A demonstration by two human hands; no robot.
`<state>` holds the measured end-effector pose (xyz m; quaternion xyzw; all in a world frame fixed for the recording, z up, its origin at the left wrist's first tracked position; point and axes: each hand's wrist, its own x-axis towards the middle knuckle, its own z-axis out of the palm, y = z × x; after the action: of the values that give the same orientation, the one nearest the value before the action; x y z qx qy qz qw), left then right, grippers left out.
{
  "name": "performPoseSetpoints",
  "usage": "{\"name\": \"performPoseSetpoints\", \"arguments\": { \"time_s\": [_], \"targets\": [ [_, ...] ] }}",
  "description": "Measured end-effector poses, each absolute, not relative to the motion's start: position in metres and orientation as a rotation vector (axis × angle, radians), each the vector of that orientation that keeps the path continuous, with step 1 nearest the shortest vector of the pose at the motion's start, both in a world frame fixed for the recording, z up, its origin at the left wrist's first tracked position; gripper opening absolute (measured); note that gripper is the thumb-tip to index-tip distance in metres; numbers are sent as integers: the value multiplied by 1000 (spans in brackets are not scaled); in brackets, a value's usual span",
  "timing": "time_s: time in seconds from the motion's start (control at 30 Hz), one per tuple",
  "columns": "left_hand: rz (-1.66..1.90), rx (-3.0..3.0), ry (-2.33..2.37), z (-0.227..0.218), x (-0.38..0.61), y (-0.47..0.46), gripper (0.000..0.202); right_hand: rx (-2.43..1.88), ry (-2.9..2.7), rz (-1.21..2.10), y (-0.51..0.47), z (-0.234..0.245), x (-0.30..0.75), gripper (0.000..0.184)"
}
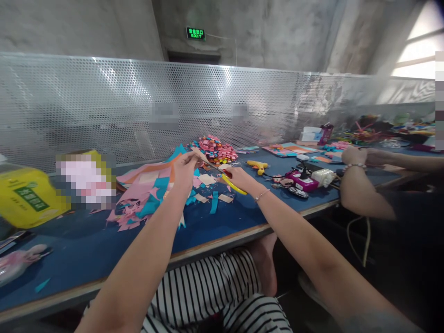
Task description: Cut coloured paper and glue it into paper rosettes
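Observation:
My left hand [185, 166] pinches a small beige strip [198, 153], felt or paper by its look. Yellow-handled scissors [238, 188] are in my right hand [239, 178], their blades pointing left toward the strip. Whether the blades touch the strip I cannot tell. Below and left of my left hand lie pink, orange and blue sheets and cut scraps [133, 203]. Beige pieces [207, 179] and a blue strip [214, 202] are scattered under my hands. Just behind them rises a heap of pink, blue and orange fringed pieces [217, 150].
A yellow glue gun [257, 165] lies right of my hands, near a purple-and-white power strip [307, 179] with cords. Yellow packaging [26, 196] stands at the left. Behind the blue table [90, 249] runs a perforated metal screen [138, 92]. A co-worker's hands [354, 159] are at the right.

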<state>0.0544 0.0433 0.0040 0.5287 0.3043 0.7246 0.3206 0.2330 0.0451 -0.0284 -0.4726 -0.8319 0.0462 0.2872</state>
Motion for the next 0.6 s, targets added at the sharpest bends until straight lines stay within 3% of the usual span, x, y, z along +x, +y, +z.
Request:
{"name": "performPoseSetpoints", "arguments": {
  "time_s": [0.27,0.4,0.6],
  "targets": [
    [1893,1344,764,8,55,38,11,-1315,-2215,138,46,-28,232,51],
    [1937,1256,784,8,55,38,3,-1300,-2214,150,45,-27,231,50],
    [2010,1399,994,3,50,44,16,-1279,-2228,125,45,-27,232,51]
  ]
}}
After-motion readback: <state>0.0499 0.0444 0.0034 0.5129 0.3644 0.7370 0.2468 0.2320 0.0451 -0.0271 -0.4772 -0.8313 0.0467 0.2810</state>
